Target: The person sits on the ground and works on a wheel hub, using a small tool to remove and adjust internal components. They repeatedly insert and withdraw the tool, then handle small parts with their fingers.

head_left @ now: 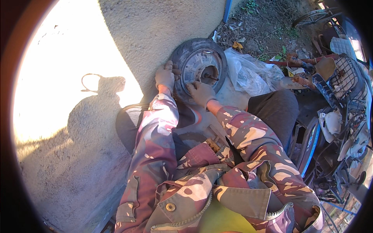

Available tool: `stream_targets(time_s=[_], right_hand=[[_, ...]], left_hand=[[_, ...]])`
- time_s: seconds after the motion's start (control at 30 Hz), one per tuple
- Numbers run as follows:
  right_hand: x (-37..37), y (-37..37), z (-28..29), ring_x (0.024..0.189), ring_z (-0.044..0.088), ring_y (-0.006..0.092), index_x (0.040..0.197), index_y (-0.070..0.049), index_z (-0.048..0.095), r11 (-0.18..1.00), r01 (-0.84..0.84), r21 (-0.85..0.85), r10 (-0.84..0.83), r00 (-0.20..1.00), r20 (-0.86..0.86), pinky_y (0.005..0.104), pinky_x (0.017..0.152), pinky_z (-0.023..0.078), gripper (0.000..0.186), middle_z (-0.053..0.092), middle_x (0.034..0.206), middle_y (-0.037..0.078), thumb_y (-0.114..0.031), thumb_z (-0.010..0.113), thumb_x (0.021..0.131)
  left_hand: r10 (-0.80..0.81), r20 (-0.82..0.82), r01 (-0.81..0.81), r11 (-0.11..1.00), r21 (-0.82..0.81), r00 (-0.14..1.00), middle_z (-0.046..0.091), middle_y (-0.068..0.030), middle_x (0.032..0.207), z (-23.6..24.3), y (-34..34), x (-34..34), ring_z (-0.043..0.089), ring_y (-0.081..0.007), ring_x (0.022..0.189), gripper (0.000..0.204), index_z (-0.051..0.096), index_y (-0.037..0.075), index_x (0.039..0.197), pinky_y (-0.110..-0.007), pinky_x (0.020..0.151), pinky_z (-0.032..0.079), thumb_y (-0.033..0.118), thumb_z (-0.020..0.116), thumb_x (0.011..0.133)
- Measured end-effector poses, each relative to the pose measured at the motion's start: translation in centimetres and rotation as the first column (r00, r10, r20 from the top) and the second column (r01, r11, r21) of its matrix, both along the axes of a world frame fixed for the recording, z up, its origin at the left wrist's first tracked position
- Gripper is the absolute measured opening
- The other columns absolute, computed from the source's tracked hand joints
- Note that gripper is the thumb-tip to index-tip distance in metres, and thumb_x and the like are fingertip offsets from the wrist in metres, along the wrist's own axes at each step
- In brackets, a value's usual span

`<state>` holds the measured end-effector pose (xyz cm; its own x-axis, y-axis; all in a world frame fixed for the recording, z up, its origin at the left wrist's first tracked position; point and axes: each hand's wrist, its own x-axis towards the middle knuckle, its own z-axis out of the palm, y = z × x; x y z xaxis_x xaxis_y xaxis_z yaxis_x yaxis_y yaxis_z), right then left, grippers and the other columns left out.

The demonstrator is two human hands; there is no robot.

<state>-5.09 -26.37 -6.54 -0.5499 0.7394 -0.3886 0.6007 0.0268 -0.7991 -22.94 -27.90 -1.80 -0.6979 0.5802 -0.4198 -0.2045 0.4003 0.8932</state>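
Head view: a round, black-tyred, grey metal wheel (197, 64) is just left of a crumpled clear plastic bag (252, 74); brown-gloved left hand (166, 76) has fingers gripping its edge, brown-gloved right hand (202, 93) touches its face, grip unclear

The tire (180, 53) is matt rubber, its dull hub (195, 61) probably metal, the wall (143, 35) rough, the sheet (251, 75) glossy plastic.

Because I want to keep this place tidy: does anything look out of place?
Yes: at right, parts lie jumbled in a heap at all angles, not sorted; crumpled plastic lies between them and the wheel, like litter.
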Motion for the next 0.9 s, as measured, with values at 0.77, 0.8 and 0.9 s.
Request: stream_targets(time_s=[0.77, 0.8, 0.9], right_hand=[[0.2, -0.2, -0.3, 0.089, 0.075, 0.0313, 0.112, -0.002, 0.073, 0.918, 0.074, -0.390, -0.085, 0.996, -0.012, 0.0421, 0.080, 0.057, 0.041, 0.076, 0.094, 0.017, -0.037, 0.057, 0.098], [0.2, -0.1, -0.4, 0.088, 0.075, 0.0293, 0.112, -0.002, 0.073, 0.877, 0.090, -0.472, -0.137, 0.988, -0.067, 0.0411, 0.079, 0.057, 0.041, 0.076, 0.093, 0.015, -0.037, 0.058, 0.098], [0.5, 0.5, -0.3, 0.086, 0.075, 0.0268, 0.111, -0.001, 0.073, 0.856, 0.110, -0.505, -0.171, 0.982, -0.076, 0.0400, 0.077, 0.057, 0.040, 0.076, 0.092, 0.014, -0.036, 0.058, 0.098]], left_hand=[[-0.010, 0.000, 0.010, 1.000, -0.006, 1.000, 0.071, -0.0103, 0.075, 0.3, -0.1, 0.2, 0.056, -0.0151, 0.053, 0.033, 0.067, -0.001, 0.102, -0.031, 0.056, 0.053, 0.029, 0.055, 0.109], [-0.009, -0.008, 0.009, 1.000, 0.003, 1.000, 0.071, -0.0108, 0.075, 0.3, 0.0, 0.2, 0.057, -0.0156, 0.052, 0.033, 0.066, -0.001, 0.102, -0.031, 0.054, 0.052, 0.030, 0.055, 0.109], [-0.005, -0.003, 0.005, 0.999, 0.034, 1.000, 0.071, -0.0120, 0.074, 0.0, 0.2, 0.3, 0.058, -0.0168, 0.050, 0.034, 0.065, -0.001, 0.101, -0.032, 0.051, 0.050, 0.030, 0.054, 0.109]])
